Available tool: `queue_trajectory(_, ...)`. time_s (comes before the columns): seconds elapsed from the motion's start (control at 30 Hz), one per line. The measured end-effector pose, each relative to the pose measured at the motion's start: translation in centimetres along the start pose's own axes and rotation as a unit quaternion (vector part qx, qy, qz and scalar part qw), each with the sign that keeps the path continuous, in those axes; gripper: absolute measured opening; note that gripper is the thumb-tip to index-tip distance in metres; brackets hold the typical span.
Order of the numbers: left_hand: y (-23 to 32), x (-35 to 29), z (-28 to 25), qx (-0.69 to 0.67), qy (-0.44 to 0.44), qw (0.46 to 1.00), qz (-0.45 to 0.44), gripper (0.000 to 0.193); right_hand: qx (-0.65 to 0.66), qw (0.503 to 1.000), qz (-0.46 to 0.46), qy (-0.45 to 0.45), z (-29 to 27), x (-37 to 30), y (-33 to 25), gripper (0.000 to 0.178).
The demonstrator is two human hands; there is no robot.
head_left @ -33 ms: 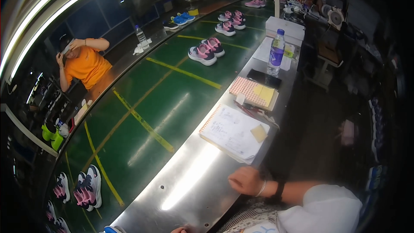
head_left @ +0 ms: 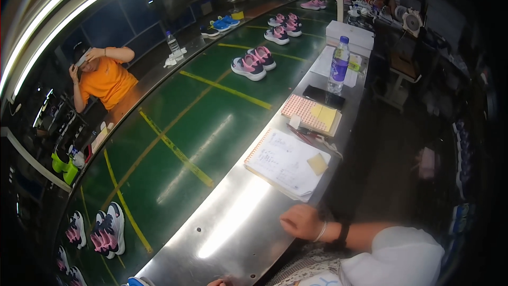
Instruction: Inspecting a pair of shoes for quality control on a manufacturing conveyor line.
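My right hand is curled into a fist by the near edge of the metal ledge, with nothing seen in it. A pale bracelet and a dark wristband circle that wrist. Just beyond it lies an open spiral notebook with handwriting and a yellow sticky note; the fist is apart from it. Only a sliver of my left hand shows at the bottom edge, its fingers mostly cut off. Close by, a bit of a blue shoe peeks in at the ledge's lower end.
Along the ledge are a patterned notebook, a dark phone, a water bottle and a white box. The green conveyor belt carries pink-and-navy sneakers. Across it, a person in orange raises both hands.
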State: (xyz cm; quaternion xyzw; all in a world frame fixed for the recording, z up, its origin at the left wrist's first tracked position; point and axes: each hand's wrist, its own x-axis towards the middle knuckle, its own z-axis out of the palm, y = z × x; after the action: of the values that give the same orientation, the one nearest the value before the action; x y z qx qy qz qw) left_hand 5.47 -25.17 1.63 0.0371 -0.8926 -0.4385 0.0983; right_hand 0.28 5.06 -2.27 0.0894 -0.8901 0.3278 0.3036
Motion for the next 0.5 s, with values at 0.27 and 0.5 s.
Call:
queue_trajectory(0.27, 1.0, 8.3, -7.2, 0.205, -0.181, 0.949, 0.158, 0.040, 0.084, 0.983, 0.153, -0.057, -0.3, -0.4, 0.8, 0.006)
queue_trajectory(0.5, -6.4, 18.6, -12.7, 0.359, -0.054, 0.932, 0.009, 0.064, -0.001, 0.993, 0.054, -0.104, 1.0, 0.4, -0.3, 0.011)
